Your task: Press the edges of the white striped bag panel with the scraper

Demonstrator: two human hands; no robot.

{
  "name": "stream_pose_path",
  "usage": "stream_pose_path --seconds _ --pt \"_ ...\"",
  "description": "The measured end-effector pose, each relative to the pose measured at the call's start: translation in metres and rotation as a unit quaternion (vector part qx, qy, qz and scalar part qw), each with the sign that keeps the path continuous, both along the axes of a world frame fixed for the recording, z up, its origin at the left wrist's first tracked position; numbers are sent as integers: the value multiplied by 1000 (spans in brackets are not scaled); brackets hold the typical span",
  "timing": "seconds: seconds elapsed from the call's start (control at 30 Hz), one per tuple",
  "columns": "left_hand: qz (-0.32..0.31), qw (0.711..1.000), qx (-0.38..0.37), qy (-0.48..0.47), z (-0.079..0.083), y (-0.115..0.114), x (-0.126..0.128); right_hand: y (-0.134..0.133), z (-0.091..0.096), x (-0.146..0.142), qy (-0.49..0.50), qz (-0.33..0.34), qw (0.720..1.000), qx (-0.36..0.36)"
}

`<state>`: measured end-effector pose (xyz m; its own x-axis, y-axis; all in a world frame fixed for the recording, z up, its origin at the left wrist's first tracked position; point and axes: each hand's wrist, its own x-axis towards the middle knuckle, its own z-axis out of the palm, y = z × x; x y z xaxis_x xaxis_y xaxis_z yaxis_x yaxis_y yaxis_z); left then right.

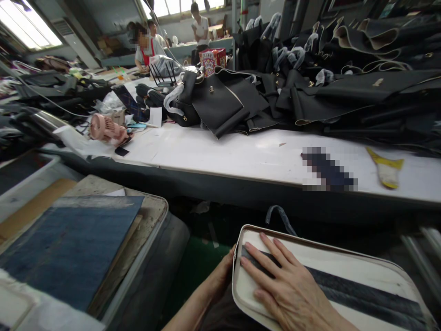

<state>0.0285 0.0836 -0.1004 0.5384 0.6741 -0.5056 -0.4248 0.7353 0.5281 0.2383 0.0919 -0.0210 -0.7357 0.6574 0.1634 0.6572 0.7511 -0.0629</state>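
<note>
Got the cream rounded-corner bag panel with the dark grey stripe [330,280] in my lap, near right, below the long white worktable [241,151]. My right hand [285,287] lies flat on it, fingers spread wide. My left hand [225,269] grips its left edge from underneath, so pressing evenly should stop slipping.

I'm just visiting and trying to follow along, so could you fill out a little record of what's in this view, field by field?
Setting: workshop with a long white table
Right hand: flat on a cream panel with dark stripe, fingers spread
Left hand: mostly hidden at the panel's left edge
On the table: black bags, pink fan, yellow-edged scraper
Left foreground: blue board
Background: people working at another bench
</note>
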Motion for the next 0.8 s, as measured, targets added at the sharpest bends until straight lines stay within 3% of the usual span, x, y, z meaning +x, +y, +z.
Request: stream_pose_path --seconds 0.27,0.57,0.8 --pt "5 999 10 32 34 8 5 -1 -1 -4 34 -3 999 -28" --pt "29 995 70 67 37 5 3 -1 0 0 36 -22 999 -6" --pt "24 986 112 118 54 10 1 -2 -8 -2 36 -27 999 9"
